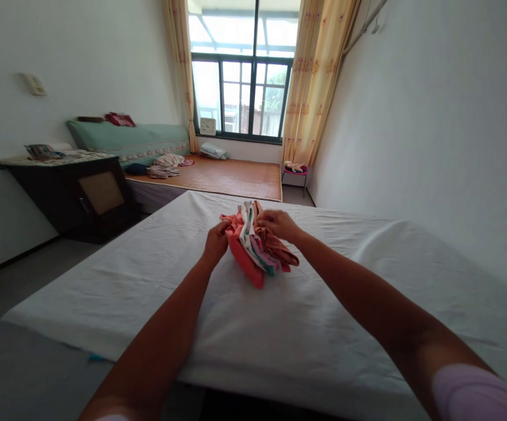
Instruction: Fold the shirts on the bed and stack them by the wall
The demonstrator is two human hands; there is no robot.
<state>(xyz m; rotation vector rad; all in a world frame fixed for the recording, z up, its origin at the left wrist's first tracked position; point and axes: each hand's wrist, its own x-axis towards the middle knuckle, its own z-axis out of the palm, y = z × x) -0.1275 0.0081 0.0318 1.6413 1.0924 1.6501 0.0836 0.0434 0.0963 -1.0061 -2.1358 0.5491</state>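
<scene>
A bundle of folded clothes (253, 242) stands on edge on a white sheet (148, 292) that covers a large flat surface. Its layers are coral red, white, green, pink-purple and brown-orange. My left hand (216, 241) grips the coral garment (242, 257) at the bundle's left side, thumb on top. On the opposite side, my right hand (277, 224) has its fingers bent onto the brown-orange garment (279, 245). The fingertips of both hands are partly hidden by cloth.
Beyond the sheet is a bed with a brown mat (235, 175), with several crumpled clothes (165, 166) on its left. A dark cabinet (90, 193) stands at left. A small stool (296, 171) is by the curtain (308, 88). A white wall (433, 117) runs along the right.
</scene>
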